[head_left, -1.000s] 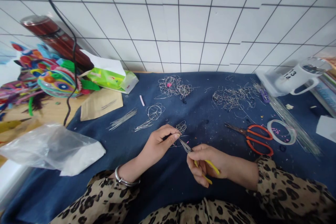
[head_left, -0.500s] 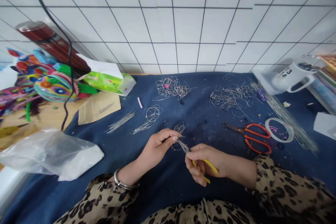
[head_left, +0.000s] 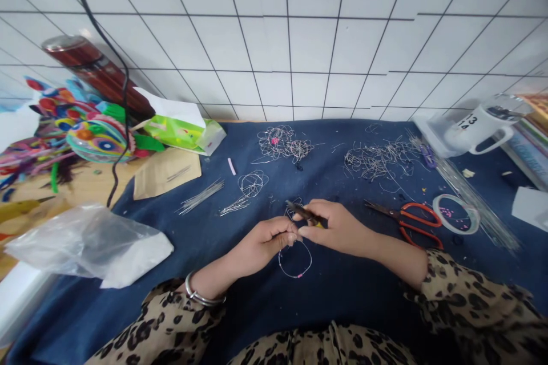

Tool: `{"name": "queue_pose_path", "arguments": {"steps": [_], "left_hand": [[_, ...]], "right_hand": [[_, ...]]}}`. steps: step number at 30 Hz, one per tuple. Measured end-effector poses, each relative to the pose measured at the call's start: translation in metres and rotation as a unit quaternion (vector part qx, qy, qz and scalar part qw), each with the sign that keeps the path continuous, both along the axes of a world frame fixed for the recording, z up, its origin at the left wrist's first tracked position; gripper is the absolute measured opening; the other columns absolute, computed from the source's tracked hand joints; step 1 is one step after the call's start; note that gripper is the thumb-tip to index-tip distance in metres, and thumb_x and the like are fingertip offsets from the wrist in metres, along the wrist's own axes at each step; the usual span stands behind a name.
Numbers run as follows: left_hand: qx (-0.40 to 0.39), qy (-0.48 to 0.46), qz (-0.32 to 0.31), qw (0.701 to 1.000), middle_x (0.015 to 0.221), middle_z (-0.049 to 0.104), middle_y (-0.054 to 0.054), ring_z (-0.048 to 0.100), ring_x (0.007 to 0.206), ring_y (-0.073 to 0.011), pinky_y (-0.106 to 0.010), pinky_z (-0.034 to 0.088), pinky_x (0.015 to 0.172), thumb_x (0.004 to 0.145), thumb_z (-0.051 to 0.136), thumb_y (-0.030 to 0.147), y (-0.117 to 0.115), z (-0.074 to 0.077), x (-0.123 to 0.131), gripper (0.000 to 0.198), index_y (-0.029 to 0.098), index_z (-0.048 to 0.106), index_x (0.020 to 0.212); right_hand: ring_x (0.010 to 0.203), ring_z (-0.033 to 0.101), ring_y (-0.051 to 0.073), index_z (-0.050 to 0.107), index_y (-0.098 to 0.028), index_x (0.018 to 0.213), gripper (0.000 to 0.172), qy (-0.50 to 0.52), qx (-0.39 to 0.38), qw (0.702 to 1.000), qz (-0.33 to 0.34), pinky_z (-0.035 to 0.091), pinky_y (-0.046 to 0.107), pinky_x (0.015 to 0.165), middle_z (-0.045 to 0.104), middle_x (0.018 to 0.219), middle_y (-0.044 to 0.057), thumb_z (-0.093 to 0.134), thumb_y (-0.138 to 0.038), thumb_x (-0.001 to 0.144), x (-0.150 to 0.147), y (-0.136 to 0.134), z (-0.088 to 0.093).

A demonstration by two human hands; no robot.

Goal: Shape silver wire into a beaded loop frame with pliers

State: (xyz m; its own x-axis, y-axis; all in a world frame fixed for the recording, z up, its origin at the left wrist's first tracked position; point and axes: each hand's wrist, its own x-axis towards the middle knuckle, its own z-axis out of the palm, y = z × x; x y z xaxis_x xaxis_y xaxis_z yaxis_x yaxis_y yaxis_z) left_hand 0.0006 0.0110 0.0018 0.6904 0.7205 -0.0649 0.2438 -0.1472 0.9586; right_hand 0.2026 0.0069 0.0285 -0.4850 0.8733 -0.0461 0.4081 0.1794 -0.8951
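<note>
My left hand is closed, its thumb and forefinger pinching a thin wire ring. The ring hangs below the fingertips, with small pink beads at its lowest part. In my right hand are pliers whose dark jaws point up and left; most of the yellow handles are hidden by the palm. Thumb and fingertips of this hand meet the left fingertips at the top of the ring. Just behind the hands, a small coil of wire lies partly covered.
Scissors with orange handles and a round dish of pink beads lie to the right. Tangled wire heaps, straight wires and a mug are farther back. A plastic bag rests at left.
My right hand has moved up and turned, so the pliers' jaws now point away from the left fingertips. The beaded wire ring now hangs in view below the hands.
</note>
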Motion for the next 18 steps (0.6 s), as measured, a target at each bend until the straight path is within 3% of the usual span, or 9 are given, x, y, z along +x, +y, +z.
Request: {"name": "queue_pose_path", "arguments": {"steps": [7,11,18], "left_hand": [[-0.035,-0.01,0.004,0.999,0.067,0.049,0.0,0.045,0.065,-0.0123,-0.024,0.037,0.062,0.087,0.047,0.027,0.003,-0.004,-0.003,0.024,0.013,0.055,0.068],[-0.071,-0.018,0.008,0.997,0.068,0.05,0.0,0.046,0.066,-0.012,-0.024,0.037,0.064,0.086,0.048,0.028,0.005,-0.005,-0.004,0.024,0.013,0.056,0.069],[-0.13,-0.054,0.021,0.99,0.085,0.057,-0.003,0.05,0.079,-0.0138,-0.027,0.039,0.075,0.084,0.054,0.024,0.004,-0.004,-0.004,0.015,0.014,0.061,0.092]], "right_hand": [[0.066,0.046,0.009,0.057,-0.016,0.081,0.012,0.008,-0.007,1.0,0.018,0.036,0.023,0.061,0.052,0.075,-0.001,0.054,-0.027,0.076,-0.014,0.009,-0.01],[0.06,0.041,0.008,0.054,-0.017,0.078,0.013,0.038,-0.061,0.997,0.022,0.033,0.021,0.056,0.046,0.067,-0.004,0.053,-0.03,0.078,-0.011,0.01,-0.012],[0.058,0.037,0.007,0.05,-0.017,0.076,0.011,0.135,-0.117,0.984,-0.016,0.032,0.021,0.055,0.042,0.065,-0.005,0.053,-0.027,0.079,-0.008,0.005,-0.014]]}}
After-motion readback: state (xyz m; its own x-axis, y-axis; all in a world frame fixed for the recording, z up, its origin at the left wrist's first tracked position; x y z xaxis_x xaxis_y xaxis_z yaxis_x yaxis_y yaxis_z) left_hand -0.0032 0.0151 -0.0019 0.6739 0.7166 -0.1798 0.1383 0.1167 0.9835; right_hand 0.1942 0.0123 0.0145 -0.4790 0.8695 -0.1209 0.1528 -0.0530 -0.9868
